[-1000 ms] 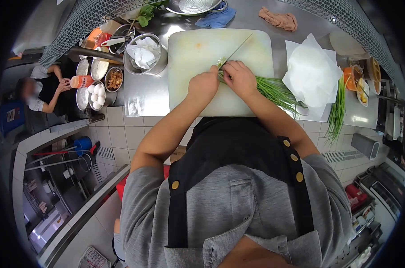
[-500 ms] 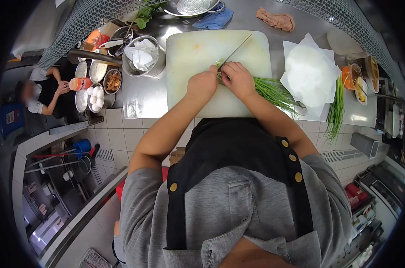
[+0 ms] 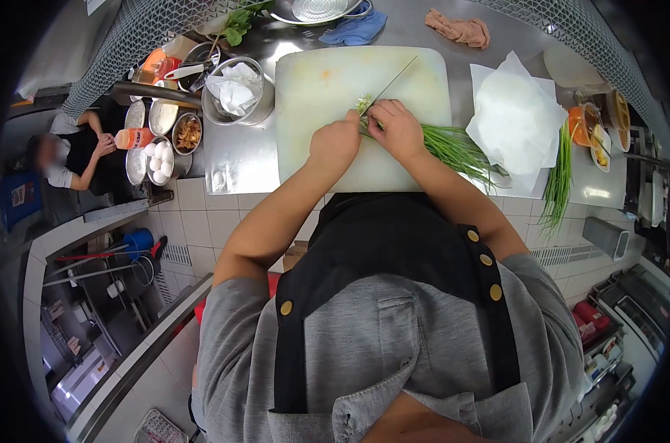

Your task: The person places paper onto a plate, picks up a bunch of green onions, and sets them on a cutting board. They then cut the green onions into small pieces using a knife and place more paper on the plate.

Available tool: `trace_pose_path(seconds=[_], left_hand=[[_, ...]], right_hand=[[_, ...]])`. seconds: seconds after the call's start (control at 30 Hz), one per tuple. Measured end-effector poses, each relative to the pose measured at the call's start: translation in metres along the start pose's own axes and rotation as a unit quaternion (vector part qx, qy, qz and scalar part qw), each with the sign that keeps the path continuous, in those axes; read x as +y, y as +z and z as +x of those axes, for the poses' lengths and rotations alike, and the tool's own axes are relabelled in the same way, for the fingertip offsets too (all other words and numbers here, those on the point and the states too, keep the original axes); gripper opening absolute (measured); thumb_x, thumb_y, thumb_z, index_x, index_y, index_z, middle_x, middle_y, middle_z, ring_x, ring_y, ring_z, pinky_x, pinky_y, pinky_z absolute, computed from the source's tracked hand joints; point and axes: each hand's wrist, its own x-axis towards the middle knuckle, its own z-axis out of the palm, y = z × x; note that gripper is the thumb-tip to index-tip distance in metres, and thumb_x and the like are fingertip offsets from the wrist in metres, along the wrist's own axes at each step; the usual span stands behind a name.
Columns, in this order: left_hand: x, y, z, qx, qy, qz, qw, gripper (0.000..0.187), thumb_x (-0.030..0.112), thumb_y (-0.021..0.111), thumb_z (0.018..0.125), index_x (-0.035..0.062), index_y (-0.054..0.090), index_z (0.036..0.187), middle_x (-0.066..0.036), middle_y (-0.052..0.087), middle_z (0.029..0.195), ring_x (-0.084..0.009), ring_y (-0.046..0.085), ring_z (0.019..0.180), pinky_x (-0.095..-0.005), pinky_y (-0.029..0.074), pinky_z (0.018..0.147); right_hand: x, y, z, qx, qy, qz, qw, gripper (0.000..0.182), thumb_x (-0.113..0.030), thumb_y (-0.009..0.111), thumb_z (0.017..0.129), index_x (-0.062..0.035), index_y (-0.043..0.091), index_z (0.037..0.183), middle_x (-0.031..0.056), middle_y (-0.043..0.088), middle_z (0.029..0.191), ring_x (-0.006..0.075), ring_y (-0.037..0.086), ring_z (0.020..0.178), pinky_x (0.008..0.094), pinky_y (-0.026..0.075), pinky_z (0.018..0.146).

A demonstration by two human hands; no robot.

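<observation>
My left hand [image 3: 336,144] is closed around the handle of a kitchen knife [image 3: 395,77], its blade slanting up and right across the white cutting board [image 3: 313,81]. The handle itself is hidden in my grip. With curled fingers, my right hand [image 3: 398,131] presses a bunch of green onions [image 3: 457,151] against the board, close beside the blade. Their long green ends trail right, past the board's edge. A small heap of pale chopped pieces [image 3: 364,102] lies by the blade, just beyond my left fingertips.
Left stand a metal pot [image 3: 261,103] with white paper, a bowl of eggs [image 3: 158,161] and a bottle [image 3: 132,138]. White paper sheets [image 3: 514,114] and more green onions [image 3: 559,170] lie right. Cloths [image 3: 457,29] lie behind. Another person [image 3: 80,151] is far left.
The pile of chopped pieces beside the blade looks slightly larger. Both hands keep nearly the same place, and the whole view has shifted a little.
</observation>
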Motion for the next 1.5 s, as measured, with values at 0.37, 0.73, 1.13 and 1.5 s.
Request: trace_pose_path(seconds=[0.37,0.73,1.13,1.5], left_hand=[[0.004,-0.010,-0.007,-0.063,-0.034,-0.001,0.997,0.017,0.015,0.057,0.090,0.0017,0.054,0.099,-0.022,0.071,0.077,-0.0403,0.071,0.072,-0.0510,0.058,0.066],[0.000,-0.036,-0.011,-0.057,0.000,0.005,0.998,0.018,0.015,0.057,0.089,0.0002,0.053,0.099,-0.022,0.070,0.075,-0.0408,0.071,0.071,-0.0512,0.057,0.066],[0.000,0.003,0.003,-0.033,-0.003,-0.019,0.999,0.022,0.018,0.061,0.089,0.0020,0.053,0.101,-0.020,0.072,0.076,-0.0377,0.073,0.073,-0.0479,0.058,0.064],[-0.013,-0.002,-0.004,-0.019,-0.017,-0.036,0.999,0.020,0.018,0.059,0.090,0.0027,0.051,0.100,-0.023,0.069,0.075,-0.0415,0.070,0.071,-0.0520,0.057,0.065]], right_hand=[[-0.001,-0.001,-0.001,0.006,0.000,-0.005,1.000,0.016,-0.009,0.073,0.074,-0.0099,0.063,0.087,0.0035,0.063,0.093,0.0245,0.061,0.091,0.0361,0.054,0.080],[-0.001,-0.001,-0.001,0.000,0.009,-0.005,1.000,0.017,-0.009,0.074,0.075,-0.0096,0.063,0.089,0.0040,0.064,0.094,0.0254,0.062,0.092,0.0373,0.054,0.079],[-0.009,-0.018,-0.009,-0.077,-0.016,-0.039,0.996,0.034,-0.022,0.073,0.081,-0.0071,0.064,0.110,0.0090,0.061,0.117,0.0270,0.061,0.109,0.0387,0.054,0.090],[0.000,-0.007,-0.029,-0.101,-0.040,-0.101,0.989,0.046,-0.024,0.070,0.089,-0.0075,0.062,0.131,0.0093,0.059,0.123,0.0252,0.062,0.113,0.0380,0.056,0.090]])
